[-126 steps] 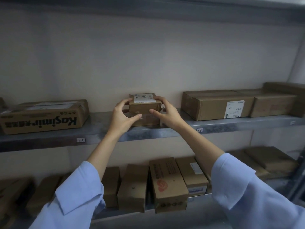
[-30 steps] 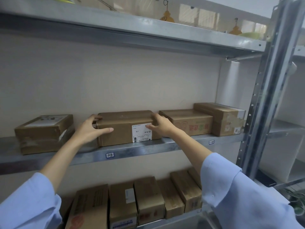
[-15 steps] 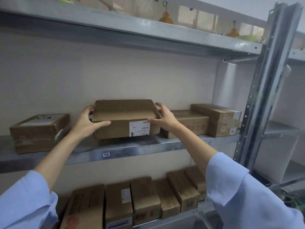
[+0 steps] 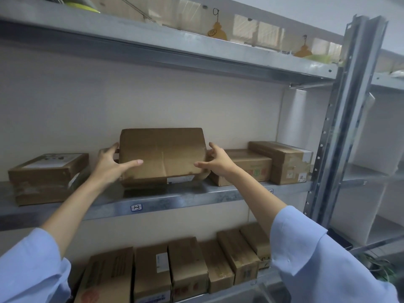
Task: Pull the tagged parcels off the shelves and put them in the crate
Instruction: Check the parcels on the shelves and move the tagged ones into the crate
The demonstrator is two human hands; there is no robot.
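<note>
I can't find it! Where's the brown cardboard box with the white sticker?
The brown cardboard box is central in the head view, tilted over the grey metal shelf, between the left hand and right hand.

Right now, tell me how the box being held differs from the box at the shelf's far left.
The held box is tilted, broad face toward the camera; the far-left box lies flat. The left hand and right hand grip the held box's ends; the far-left box is untouched. Both are brown cardboard with white labels.

A tag (image 4: 136, 207) on the shelf (image 4: 196, 197) edge reads "1-3"; the label (image 4: 180, 179) on the parcel (image 4: 162, 156) is blurred
</note>
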